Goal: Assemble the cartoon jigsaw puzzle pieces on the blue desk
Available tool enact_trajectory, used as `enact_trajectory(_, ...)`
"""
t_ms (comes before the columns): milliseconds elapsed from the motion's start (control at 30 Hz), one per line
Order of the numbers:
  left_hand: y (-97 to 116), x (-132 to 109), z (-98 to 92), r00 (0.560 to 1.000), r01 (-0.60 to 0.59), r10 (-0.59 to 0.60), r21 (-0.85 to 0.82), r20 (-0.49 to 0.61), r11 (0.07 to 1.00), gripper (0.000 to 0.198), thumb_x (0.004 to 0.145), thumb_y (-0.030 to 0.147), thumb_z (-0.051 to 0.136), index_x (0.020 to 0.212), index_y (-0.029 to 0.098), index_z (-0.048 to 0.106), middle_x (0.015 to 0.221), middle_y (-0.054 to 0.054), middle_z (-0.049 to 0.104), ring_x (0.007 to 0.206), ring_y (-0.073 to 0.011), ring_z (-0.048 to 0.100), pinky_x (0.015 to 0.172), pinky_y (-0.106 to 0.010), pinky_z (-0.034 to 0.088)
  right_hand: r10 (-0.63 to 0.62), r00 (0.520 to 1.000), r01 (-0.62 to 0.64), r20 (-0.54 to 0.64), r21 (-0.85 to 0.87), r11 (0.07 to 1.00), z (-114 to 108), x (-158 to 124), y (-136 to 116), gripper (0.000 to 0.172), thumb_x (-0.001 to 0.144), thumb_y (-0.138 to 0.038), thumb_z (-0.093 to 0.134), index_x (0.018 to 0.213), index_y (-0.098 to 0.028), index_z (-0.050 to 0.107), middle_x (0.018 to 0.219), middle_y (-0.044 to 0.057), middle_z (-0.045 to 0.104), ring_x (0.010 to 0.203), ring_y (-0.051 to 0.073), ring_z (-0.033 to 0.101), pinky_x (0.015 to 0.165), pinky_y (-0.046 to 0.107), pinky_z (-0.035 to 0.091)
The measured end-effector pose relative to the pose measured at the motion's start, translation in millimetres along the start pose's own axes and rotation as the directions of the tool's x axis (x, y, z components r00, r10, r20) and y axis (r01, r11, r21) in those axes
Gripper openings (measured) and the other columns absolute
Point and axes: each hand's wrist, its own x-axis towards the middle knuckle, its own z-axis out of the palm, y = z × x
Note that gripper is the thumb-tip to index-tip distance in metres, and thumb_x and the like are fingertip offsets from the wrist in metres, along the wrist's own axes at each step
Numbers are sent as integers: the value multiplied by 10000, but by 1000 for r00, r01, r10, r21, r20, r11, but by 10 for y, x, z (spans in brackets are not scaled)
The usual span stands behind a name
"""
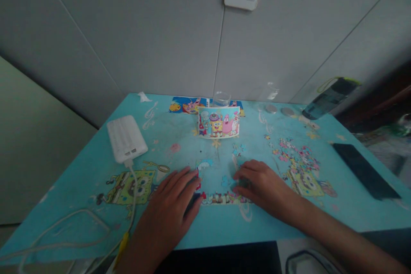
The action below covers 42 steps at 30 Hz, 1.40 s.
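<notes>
A partly joined jigsaw puzzle [221,198] lies on the table, with a bottom row and part of a left side showing. My left hand [175,199] rests palm down at its left side, fingers stretched out and covering some of the pieces. My right hand [257,182] is over the puzzle's right part, its fingers bent and thumb apart from the forefinger. Loose blue puzzle pieces [225,181] lie just left of those fingertips. More blue pieces [238,150] are farther back. A small picture card [219,123] with cartoon figures stands behind the puzzle.
A heap of puzzle pieces [298,154] lies right. A white power bank [126,139] with a cable [135,188] is left. A clear jar [221,99] stands behind the card. A dark bottle [330,98] and a black phone-like slab [365,171] are at the right.
</notes>
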Motion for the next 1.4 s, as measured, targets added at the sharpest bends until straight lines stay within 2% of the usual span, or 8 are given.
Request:
enact_trajectory(267, 6, -2, -5, 1000, -6, 7, 18, -3, 1000, 322, 972, 308, 569, 1279, 217, 610, 1378, -67, 613, 1317, -281, 527, 1095, -524, 465, -74, 996, 69, 54, 89, 994, 8, 97, 80, 95, 968, -261, 622, 1004, -233, 705, 961, 41, 672, 933, 196, 617, 879, 346, 461)
enact_trajectory(467, 12, 7, -17, 1000, -3, 3, 10, -2, 1000, 321, 967, 302, 577, 1273, 217, 614, 1375, -64, 613, 1316, -281, 528, 1094, -526, 467, -73, 997, 72, 17, 60, 996, 32, 118, 164, 103, 961, -265, 626, 1014, -229, 707, 979, 54, 670, 947, 206, 618, 883, 354, 467)
enact_trajectory(567, 19, 7, -23, 1000, 3, -3, 1, -4, 1000, 318, 965, 293, 577, 1272, 219, 614, 1376, -62, 613, 1318, -281, 528, 1097, -529, 464, -88, 996, 88, 1, 26, 996, 5, 134, 97, 173, 955, -296, 638, 1108, -240, 697, 1046, 67, 666, 997, 224, 616, 913, 380, 459)
enact_trajectory(667, 22, 3, -23, 1000, 6, -6, 1, 1, 1000, 313, 966, 294, 575, 1268, 220, 615, 1381, -64, 610, 1320, -281, 526, 1096, -530, 464, -160, 986, 159, 37, 23, 987, -27, 186, -17, 250, 964, -294, 630, 1210, -271, 669, 1096, 63, 659, 1024, 222, 611, 926, 386, 444)
enact_trajectory(833, 28, 3, -18, 1000, 10, -10, 4, -6, 1000, 316, 961, 283, 582, 1270, 224, 614, 1383, -63, 611, 1318, -284, 528, 1089, -532, 469, -228, 971, 228, 73, 8, 974, -32, 316, -84, 140, 964, -285, 634, 1068, -256, 723, 1019, 52, 672, 973, 210, 616, 885, 372, 424)
enact_trajectory(967, 30, 13, -20, 1000, 2, -2, 16, -12, 1000, 319, 960, 279, 582, 1270, 216, 614, 1376, -67, 615, 1309, -284, 533, 1081, -535, 476, -191, 980, 189, 57, 42, 981, -14, 364, -36, 103, 924, -311, 694, 977, -231, 731, 989, 54, 684, 958, 213, 630, 890, 368, 422)
enact_trajectory(1267, 28, -5, -19, 1000, 15, -15, 19, 6, 1000, 317, 965, 287, 575, 1274, 223, 613, 1382, -61, 608, 1321, -280, 520, 1096, -541, 466, -159, 987, 152, 22, 192, 970, 49, 352, 14, 42, 926, -256, 686, 937, -224, 710, 903, 15, 722, 889, 182, 657, 886, 328, 457)
enact_trajectory(1400, 22, 2, -19, 1000, 16, -16, 11, 15, 1000, 319, 966, 283, 574, 1277, 226, 612, 1374, -60, 612, 1319, -279, 523, 1101, -540, 463, -41, 997, 56, -66, 239, 969, 27, 377, 73, 152, 954, -229, 624, 1055, -247, 737, 998, 19, 759, 900, 175, 687, 843, 299, 492)
